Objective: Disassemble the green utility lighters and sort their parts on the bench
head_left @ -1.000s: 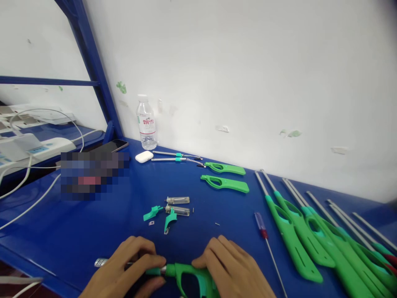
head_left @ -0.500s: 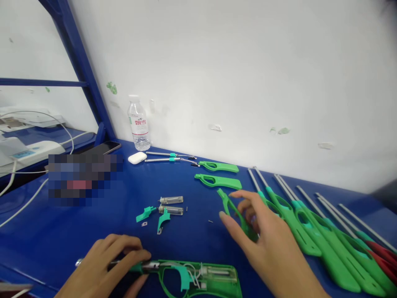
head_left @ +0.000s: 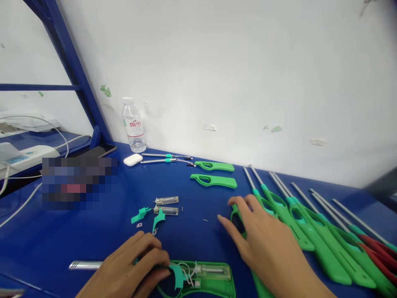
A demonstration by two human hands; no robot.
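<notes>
An opened long-nosed lighter [head_left: 217, 290] lies at the front, its green half shell showing a clear fuel tank [head_left: 214, 272], thin white wires and a teal trigger [head_left: 178, 276]. My left hand [head_left: 133, 265] closes on it where the metal tube [head_left: 85, 265] meets the handle; the fingers hide that joint. To the right, my right hand [head_left: 266, 244] is curled over a loose green handle half [head_left: 237, 217]. Its thumb and forefinger are spread around the loop end, while the palm and other fingers hide the middle of the shell.
Fuel tanks [head_left: 166, 210], teal triggers [head_left: 159, 219] and tiny metal parts lie mid-table. Behind are two green shells [head_left: 217, 181], metal tubes [head_left: 156, 161], a white case [head_left: 132, 159] and a water bottle [head_left: 135, 130]. Several assembled lighters [head_left: 322, 244] line the right. A phone [head_left: 107, 150] lies left.
My left hand has slid right along the lighter, exposing more of its metal tube. The green handle half has swung lower under my right hand, its far end now towards me.
</notes>
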